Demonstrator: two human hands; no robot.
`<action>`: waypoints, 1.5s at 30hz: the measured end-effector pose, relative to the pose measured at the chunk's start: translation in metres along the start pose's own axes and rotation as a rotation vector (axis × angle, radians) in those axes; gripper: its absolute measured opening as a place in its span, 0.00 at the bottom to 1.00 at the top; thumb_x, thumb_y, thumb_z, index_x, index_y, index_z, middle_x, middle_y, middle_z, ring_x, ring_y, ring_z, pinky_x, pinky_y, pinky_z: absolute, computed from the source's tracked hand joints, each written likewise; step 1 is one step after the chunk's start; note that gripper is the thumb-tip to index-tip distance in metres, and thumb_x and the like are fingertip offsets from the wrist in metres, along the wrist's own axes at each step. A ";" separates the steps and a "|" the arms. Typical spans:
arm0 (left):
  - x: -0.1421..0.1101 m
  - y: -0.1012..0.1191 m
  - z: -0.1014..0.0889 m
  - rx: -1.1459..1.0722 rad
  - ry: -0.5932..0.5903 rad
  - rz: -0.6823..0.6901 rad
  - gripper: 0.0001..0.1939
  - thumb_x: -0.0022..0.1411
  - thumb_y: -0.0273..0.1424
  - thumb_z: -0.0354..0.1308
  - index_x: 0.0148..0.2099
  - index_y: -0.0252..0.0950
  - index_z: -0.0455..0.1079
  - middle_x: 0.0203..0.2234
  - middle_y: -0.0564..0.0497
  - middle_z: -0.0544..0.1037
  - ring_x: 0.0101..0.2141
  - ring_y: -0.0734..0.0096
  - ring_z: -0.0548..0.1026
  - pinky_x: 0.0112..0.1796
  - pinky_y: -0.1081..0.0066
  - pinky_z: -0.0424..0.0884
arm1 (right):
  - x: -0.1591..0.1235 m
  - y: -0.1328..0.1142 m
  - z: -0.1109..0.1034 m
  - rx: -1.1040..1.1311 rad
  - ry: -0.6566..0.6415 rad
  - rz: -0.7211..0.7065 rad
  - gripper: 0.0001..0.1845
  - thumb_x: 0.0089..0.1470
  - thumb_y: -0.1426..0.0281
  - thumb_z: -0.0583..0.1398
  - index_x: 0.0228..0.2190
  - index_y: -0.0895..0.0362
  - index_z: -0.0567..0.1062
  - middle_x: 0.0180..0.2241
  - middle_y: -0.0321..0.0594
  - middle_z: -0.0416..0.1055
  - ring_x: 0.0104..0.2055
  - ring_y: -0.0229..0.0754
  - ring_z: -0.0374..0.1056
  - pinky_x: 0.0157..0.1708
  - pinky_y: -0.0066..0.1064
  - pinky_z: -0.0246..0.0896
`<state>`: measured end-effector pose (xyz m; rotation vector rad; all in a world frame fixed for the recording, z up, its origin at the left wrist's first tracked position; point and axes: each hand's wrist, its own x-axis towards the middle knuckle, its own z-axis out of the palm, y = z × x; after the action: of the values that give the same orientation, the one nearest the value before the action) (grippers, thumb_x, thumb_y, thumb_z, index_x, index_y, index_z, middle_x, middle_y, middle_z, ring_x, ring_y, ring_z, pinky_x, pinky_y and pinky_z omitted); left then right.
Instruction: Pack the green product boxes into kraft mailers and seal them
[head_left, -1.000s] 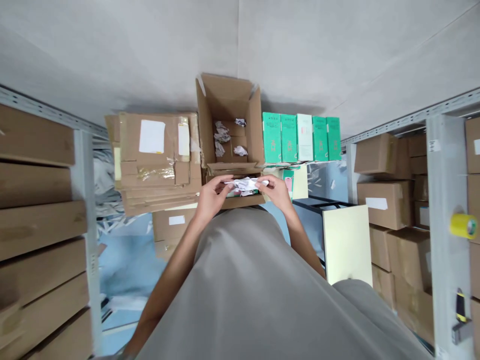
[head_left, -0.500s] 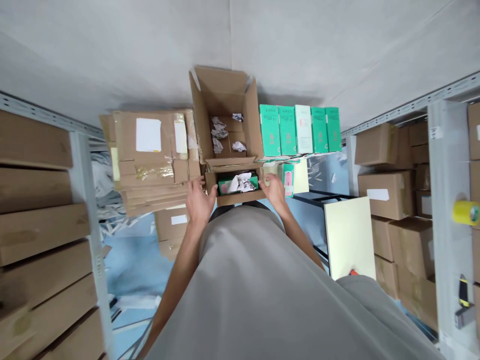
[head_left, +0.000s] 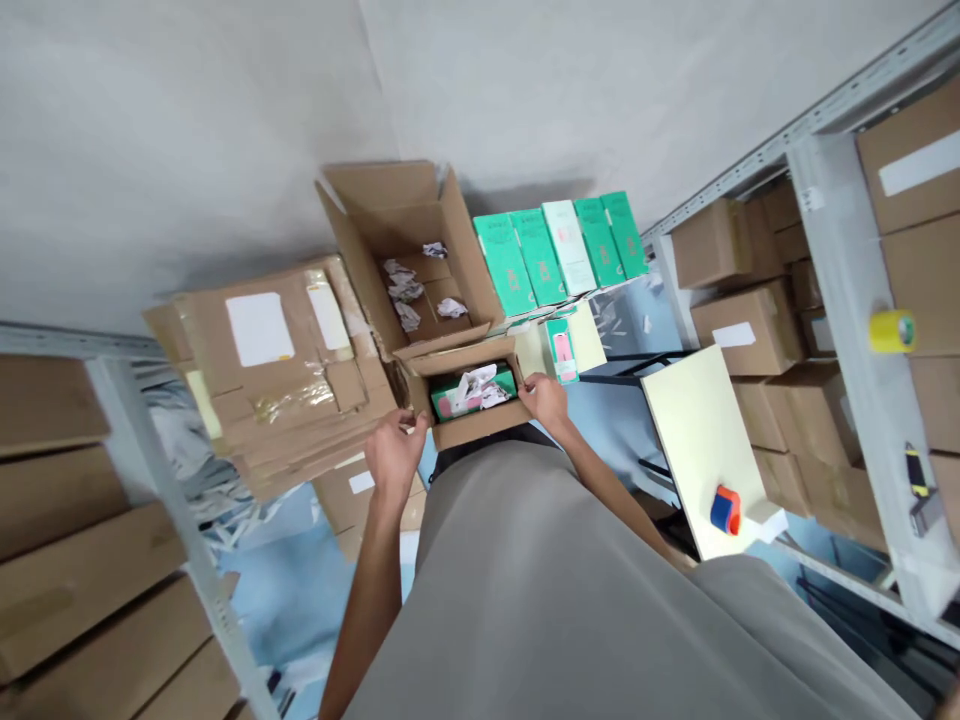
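Note:
Close to my body stands a small open cardboard box (head_left: 469, 430). Inside it lies a green box (head_left: 444, 407) with crumpled paper (head_left: 478, 386) on top. My left hand (head_left: 394, 452) is closed at the small box's left edge, thumb and fingers about its flap. At the right edge, my right hand (head_left: 545, 402) has its fingers closed on the cardboard. Just beyond is a larger open cardboard box (head_left: 472, 255) with several wads of crumpled paper at its bottom.
Flattened cartons (head_left: 292, 375) are stacked at left. A row of green and white boxes (head_left: 562, 250) stands at right, with a green-pink box (head_left: 561, 350) nearer. A tape dispenser (head_left: 726, 510) rests on a pale board (head_left: 694, 440). Shelves of cartons (head_left: 67, 560) flank both sides.
The view has turned and tilted, bringing the tape dispenser fully into sight. My hands remain at the small box's two sides, with the left fingers drawn closer together.

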<state>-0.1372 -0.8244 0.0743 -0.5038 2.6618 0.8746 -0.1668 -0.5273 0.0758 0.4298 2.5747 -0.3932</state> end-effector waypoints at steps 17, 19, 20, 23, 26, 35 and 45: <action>-0.054 0.201 0.107 0.006 -0.318 0.586 0.14 0.66 0.47 0.63 0.34 0.43 0.77 0.26 0.51 0.82 0.29 0.61 0.80 0.39 0.64 0.72 | -0.147 0.231 0.002 0.475 0.326 0.621 0.06 0.68 0.67 0.66 0.41 0.49 0.86 0.45 0.40 0.89 0.49 0.53 0.86 0.48 0.35 0.75; -0.071 0.238 0.140 0.041 -0.366 0.676 0.15 0.66 0.47 0.63 0.34 0.43 0.77 0.28 0.50 0.84 0.30 0.60 0.81 0.39 0.64 0.72 | -0.160 0.274 0.007 0.534 0.373 0.669 0.06 0.68 0.67 0.66 0.40 0.49 0.86 0.45 0.41 0.89 0.49 0.52 0.86 0.48 0.34 0.74; -0.081 0.257 0.158 0.062 -0.391 0.727 0.15 0.66 0.48 0.62 0.34 0.43 0.77 0.29 0.50 0.85 0.31 0.60 0.82 0.39 0.64 0.72 | -0.167 0.296 0.010 0.560 0.396 0.694 0.07 0.68 0.67 0.66 0.40 0.50 0.86 0.45 0.41 0.89 0.49 0.51 0.86 0.48 0.33 0.74; -0.114 0.313 0.212 0.135 -0.445 0.871 0.15 0.66 0.47 0.62 0.35 0.43 0.77 0.31 0.48 0.87 0.34 0.57 0.84 0.39 0.64 0.73 | -0.187 0.360 0.014 0.630 0.444 0.774 0.07 0.69 0.68 0.65 0.41 0.52 0.86 0.45 0.42 0.89 0.49 0.51 0.86 0.48 0.33 0.73; -0.149 0.362 0.263 0.207 -0.477 0.990 0.14 0.66 0.46 0.63 0.35 0.42 0.77 0.33 0.46 0.88 0.37 0.55 0.86 0.41 0.64 0.75 | -0.203 0.418 0.017 0.682 0.479 0.838 0.07 0.69 0.68 0.65 0.42 0.55 0.85 0.46 0.43 0.89 0.48 0.50 0.85 0.48 0.33 0.71; -0.197 0.462 0.369 0.301 -0.594 1.120 0.12 0.68 0.43 0.63 0.36 0.42 0.77 0.36 0.45 0.89 0.39 0.55 0.87 0.41 0.65 0.74 | -0.194 0.532 0.026 0.799 0.604 0.970 0.07 0.70 0.68 0.64 0.40 0.55 0.83 0.43 0.46 0.87 0.45 0.49 0.83 0.49 0.33 0.70; -0.179 0.554 0.466 0.416 -0.704 1.184 0.10 0.70 0.39 0.63 0.36 0.42 0.77 0.39 0.42 0.90 0.42 0.51 0.87 0.44 0.63 0.75 | -0.134 0.597 -0.016 0.832 0.492 1.122 0.06 0.71 0.70 0.63 0.41 0.54 0.82 0.46 0.46 0.86 0.48 0.50 0.82 0.50 0.34 0.70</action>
<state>-0.1290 -0.0789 0.0646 1.3311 2.1512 0.5056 0.1580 -0.0097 0.0423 2.3008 1.9588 -0.9588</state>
